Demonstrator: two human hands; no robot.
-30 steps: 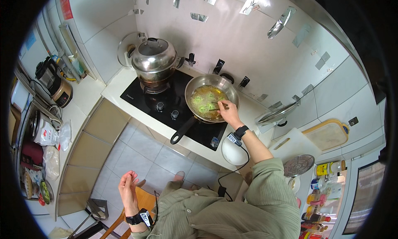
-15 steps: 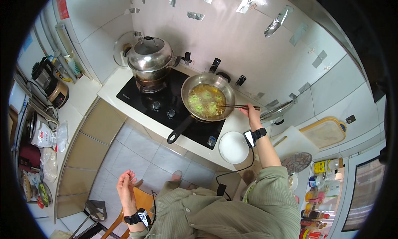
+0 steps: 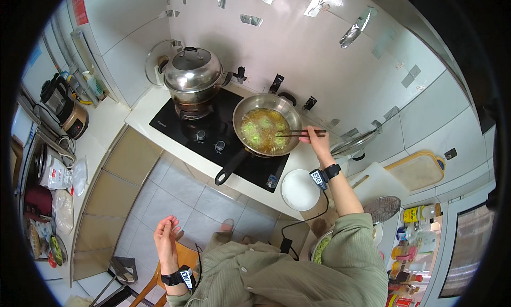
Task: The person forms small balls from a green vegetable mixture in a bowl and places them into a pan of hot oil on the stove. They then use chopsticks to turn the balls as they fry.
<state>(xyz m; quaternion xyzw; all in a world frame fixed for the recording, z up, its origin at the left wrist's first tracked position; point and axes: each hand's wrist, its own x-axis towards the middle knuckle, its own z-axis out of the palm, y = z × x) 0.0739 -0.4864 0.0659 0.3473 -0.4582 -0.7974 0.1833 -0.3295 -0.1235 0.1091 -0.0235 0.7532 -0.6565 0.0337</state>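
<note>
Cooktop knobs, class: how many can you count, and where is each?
2: the left knob nearer the steel pot, the right knob nearer the frying pan. The pan's handle could hide more.

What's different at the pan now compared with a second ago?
The right hand has moved rightward, from over the frying pan to mostly beyond its right rim. It still grips the chopsticks, whose tips reach into the pan; they looked nearly together half a second ago and are now more apart. No other hold visibly changed. The left hand stays empty, and the pan and lidded pot stay on the cooktop.
</note>
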